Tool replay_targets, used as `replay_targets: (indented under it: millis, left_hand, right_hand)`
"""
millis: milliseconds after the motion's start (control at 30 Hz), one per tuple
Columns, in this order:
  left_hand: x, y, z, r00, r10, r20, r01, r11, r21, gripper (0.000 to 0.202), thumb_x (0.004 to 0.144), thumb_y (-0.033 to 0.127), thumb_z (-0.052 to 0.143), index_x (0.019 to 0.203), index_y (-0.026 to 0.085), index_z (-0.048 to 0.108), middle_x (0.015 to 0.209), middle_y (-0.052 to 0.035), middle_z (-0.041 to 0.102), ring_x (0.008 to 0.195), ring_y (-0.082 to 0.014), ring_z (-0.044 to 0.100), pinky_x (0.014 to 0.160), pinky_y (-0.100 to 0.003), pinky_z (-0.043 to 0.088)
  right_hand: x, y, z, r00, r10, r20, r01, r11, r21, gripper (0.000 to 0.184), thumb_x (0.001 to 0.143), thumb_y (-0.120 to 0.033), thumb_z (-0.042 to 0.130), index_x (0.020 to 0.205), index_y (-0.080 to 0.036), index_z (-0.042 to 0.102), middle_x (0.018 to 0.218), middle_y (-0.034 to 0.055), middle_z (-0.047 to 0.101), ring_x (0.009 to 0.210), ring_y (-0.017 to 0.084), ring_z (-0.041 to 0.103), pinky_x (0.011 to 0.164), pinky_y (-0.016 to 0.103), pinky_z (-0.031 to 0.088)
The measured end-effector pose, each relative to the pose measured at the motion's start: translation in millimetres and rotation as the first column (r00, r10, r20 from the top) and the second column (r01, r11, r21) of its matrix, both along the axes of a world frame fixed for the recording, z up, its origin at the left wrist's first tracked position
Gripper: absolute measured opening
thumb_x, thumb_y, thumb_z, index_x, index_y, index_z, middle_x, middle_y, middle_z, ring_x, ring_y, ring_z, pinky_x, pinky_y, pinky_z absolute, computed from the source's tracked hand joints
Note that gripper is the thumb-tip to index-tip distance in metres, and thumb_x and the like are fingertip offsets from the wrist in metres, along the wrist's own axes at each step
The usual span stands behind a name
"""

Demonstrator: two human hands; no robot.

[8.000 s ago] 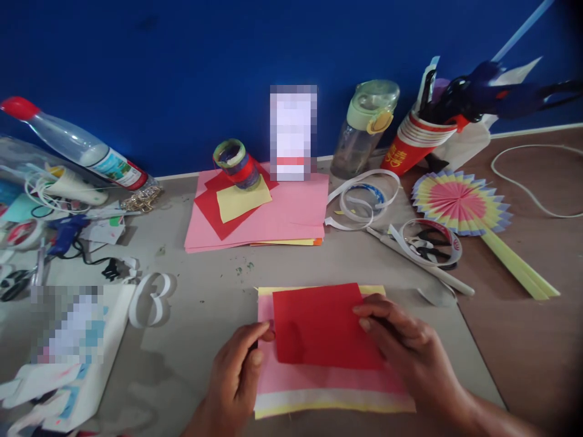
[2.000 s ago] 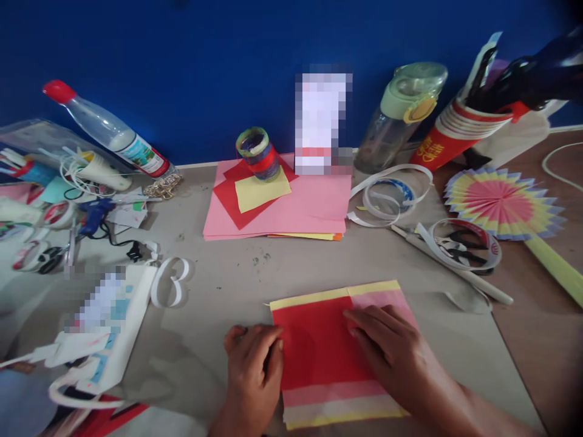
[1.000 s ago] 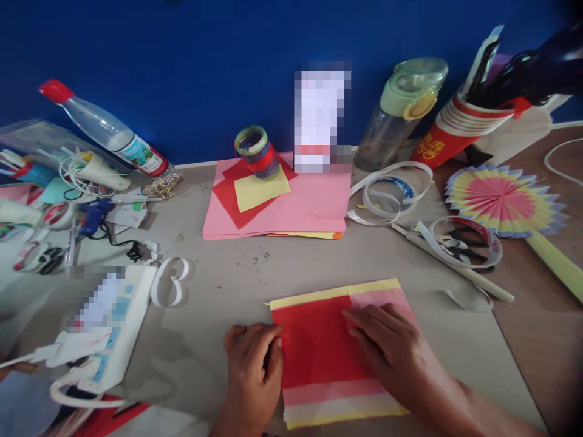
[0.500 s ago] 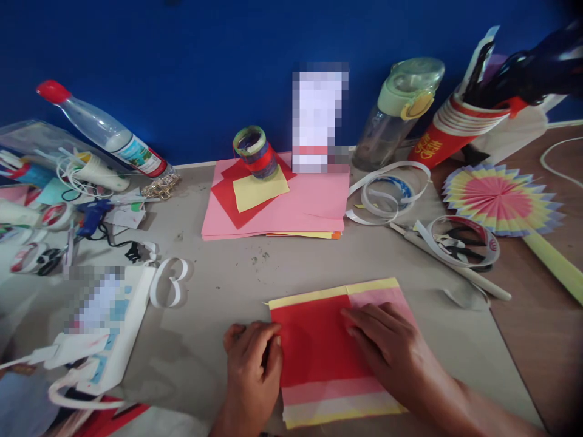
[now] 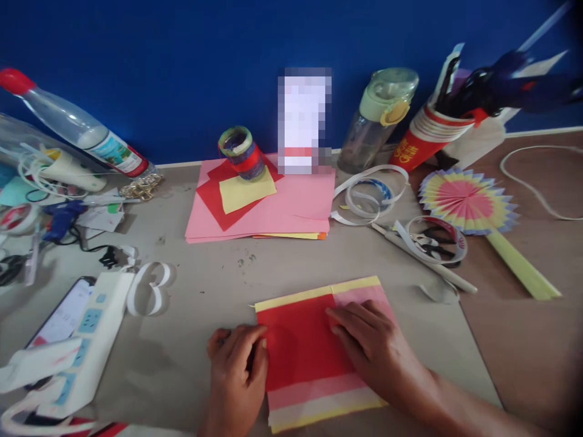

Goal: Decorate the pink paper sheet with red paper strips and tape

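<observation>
A red paper sheet (image 5: pixel 300 346) lies on top of a pink sheet (image 5: pixel 364 295), a white one and a yellow sheet (image 5: pixel 314 293), stacked on the grey table near me. My left hand (image 5: pixel 237 370) rests at the red sheet's left edge, fingers curled and pressed together against it. My right hand (image 5: pixel 371 346) lies flat on the red sheet's right part, fingers stretched out and pressing it down.
A stack of pink, red and yellow paper (image 5: pixel 273 206) with a tape roll (image 5: pixel 239 150) lies behind. A water bottle (image 5: pixel 378 118), red cups (image 5: pixel 430 136), a pleated paper fan (image 5: pixel 467 203), tape loops (image 5: pixel 368 194), scissors (image 5: pixel 432 243) stand right. A power strip (image 5: pixel 91 328), phone (image 5: pixel 64 315) and clutter lie left.
Since eight seconds ago the red sheet moved left and up to line up with the stack's left edge. In the last second the hands stayed put; only the view shifted slightly.
</observation>
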State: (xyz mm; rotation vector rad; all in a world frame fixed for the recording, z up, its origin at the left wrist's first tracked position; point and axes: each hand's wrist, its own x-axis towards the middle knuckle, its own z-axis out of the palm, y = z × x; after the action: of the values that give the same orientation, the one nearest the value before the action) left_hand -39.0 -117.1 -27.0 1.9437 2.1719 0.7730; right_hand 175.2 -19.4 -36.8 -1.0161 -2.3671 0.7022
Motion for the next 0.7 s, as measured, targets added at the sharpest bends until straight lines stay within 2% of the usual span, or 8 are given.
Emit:
replay_targets:
  millis: [700]
  left_hand:
    - [-3.1,1.7,-1.0,0.997,-0.041,-0.067,0.044,0.998,0.038,0.014,0.088,0.014,0.046,0.091,0.022,0.057,0.070,0.0029,0.067,0.059,-0.0135,0.060,0.076,-0.033,0.036]
  right_hand:
    - [-2.4,1.0,3.3,0.998,-0.019,0.058,0.021,0.999,-0.048,0.025,0.087,-0.009,0.045,0.103,-0.013,0.063,0.083,0.0087,0.065,0.072,0.020,0.057,0.066,0.032,0.045]
